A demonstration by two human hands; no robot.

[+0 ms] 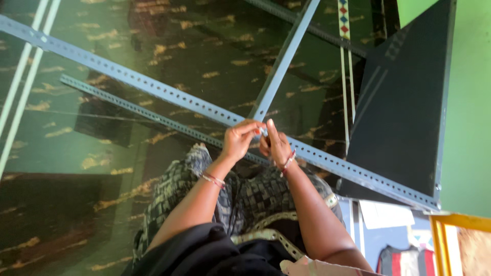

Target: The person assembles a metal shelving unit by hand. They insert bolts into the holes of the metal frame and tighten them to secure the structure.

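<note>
A long grey slotted angle bar runs slantwise across the floor from upper left to lower right. A plain grey bar comes down from the top and meets it in front of me. Both my hands are at that joint. My left hand curls its fingers over the slotted bar at the crossing. My right hand pinches a small shiny metal piece at the plain bar's end; what kind of piece it is I cannot make out. A bangle sits on each wrist.
A second, thinner slotted bar lies parallel behind the first. A dark flat panel leans at the right by a green wall. A yellow frame stands at the lower right. The floor is glossy dark green. My patterned lap fills the bottom centre.
</note>
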